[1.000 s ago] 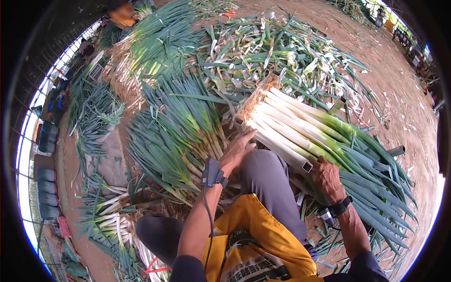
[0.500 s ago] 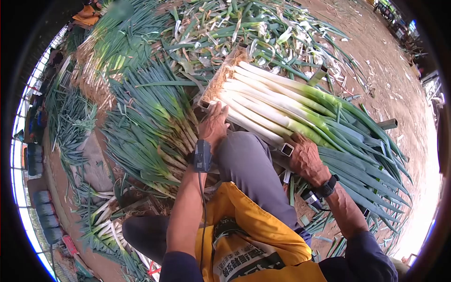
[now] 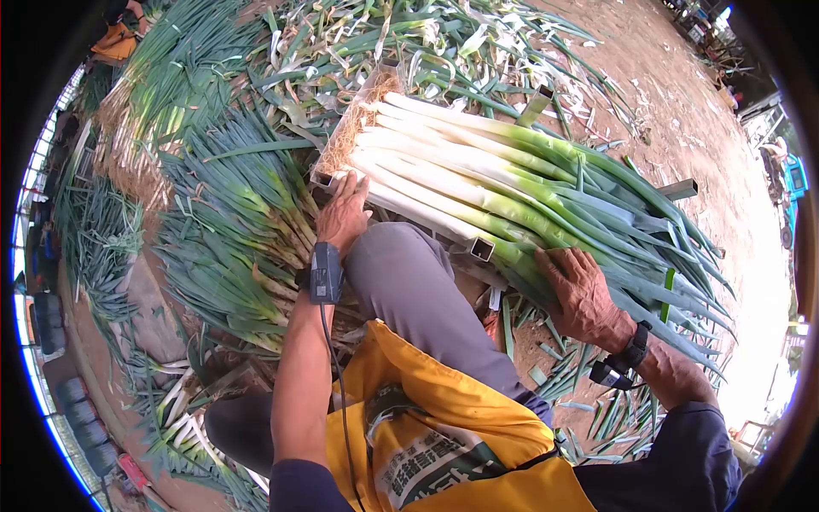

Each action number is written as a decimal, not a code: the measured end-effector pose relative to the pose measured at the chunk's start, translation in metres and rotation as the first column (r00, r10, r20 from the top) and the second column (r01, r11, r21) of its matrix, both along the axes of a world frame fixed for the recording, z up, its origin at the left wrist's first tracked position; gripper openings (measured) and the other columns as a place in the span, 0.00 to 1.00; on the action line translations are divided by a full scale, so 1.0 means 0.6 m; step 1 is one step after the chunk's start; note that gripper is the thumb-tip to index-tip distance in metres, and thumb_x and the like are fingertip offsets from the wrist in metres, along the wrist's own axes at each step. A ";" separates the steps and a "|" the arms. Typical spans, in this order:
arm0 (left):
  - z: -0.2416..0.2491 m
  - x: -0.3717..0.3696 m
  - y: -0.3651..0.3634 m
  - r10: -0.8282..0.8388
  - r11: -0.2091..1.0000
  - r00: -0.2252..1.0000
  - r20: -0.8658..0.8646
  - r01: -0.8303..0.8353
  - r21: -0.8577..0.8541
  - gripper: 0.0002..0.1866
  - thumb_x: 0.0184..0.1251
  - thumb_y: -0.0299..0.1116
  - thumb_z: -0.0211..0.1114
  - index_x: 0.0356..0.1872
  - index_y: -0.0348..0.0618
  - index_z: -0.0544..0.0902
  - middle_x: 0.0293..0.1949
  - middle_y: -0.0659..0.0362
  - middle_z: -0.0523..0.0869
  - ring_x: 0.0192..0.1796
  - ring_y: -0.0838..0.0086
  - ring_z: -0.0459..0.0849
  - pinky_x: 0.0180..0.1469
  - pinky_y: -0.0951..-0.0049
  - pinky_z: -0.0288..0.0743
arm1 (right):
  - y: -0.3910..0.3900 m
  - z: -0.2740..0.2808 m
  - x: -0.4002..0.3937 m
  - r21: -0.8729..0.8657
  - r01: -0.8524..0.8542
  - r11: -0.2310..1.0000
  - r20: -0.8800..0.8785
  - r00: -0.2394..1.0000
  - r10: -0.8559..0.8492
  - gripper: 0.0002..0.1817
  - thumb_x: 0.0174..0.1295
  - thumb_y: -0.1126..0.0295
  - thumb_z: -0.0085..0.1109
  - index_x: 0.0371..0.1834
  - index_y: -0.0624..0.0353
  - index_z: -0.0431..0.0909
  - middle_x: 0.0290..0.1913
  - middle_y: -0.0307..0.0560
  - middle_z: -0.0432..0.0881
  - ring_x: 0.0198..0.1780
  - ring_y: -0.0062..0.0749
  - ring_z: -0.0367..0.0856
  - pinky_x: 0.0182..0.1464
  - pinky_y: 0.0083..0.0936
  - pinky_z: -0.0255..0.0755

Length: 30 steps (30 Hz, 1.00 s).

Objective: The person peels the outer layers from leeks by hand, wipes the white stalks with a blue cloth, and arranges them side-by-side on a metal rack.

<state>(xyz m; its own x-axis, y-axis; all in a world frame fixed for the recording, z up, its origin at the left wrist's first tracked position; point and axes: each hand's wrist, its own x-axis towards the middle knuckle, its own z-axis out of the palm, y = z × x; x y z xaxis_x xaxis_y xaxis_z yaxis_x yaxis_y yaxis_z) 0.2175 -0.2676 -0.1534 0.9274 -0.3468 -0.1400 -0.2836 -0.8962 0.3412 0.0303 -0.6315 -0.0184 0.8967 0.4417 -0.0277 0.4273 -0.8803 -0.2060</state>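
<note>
A bundle of long green onions (image 3: pixel 444 162) lies across a metal frame (image 3: pixel 482 248), white stalks and roots toward the upper left, leaves fanning to the lower right. At the root end, my left hand (image 3: pixel 345 213) rests its extended fingers on the nearest stalk, beside the frame's corner. My right hand (image 3: pixel 580 294) lies over the near side of the green leaves, fingers stretched out and slightly apart. Its palm side is hidden. Bristly roots (image 3: pixel 345 132) line up against the frame's end plate.
Untrimmed green onions (image 3: pixel 239 213) are heaped to my left, with another pile (image 3: pixel 162 102) beyond. Stripped leaves (image 3: pixel 444 34) cover the ground ahead. Cut leaf pieces (image 3: pixel 618 427) lie at lower right. My bent knee (image 3: pixel 401 264) is close below the frame.
My right hand has slid right along the bundle, away from the frame's tube end onto the leaves. My left hand stays at the root end. The whole view has shifted.
</note>
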 end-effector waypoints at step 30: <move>-0.039 0.001 0.008 -0.019 0.998 0.998 0.059 0.023 -0.063 0.41 0.61 0.33 0.71 0.76 0.46 0.64 0.79 0.51 0.58 0.81 0.58 0.55 0.77 0.63 0.61 | -0.024 0.044 0.092 0.156 0.271 0.950 -0.772 0.634 -0.054 0.49 0.46 0.53 0.78 0.69 0.65 0.65 0.50 0.64 0.82 0.55 0.49 0.82 0.58 0.37 0.72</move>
<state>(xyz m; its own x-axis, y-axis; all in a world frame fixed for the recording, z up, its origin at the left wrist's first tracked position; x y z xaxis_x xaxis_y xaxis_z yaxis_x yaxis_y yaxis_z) 0.2178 -0.2628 -0.1768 0.9257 -0.3731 -0.0626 -0.3236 -0.8667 0.3797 0.0856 -0.6457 0.0081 0.6678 0.3799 -0.6401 -0.1169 -0.7958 -0.5942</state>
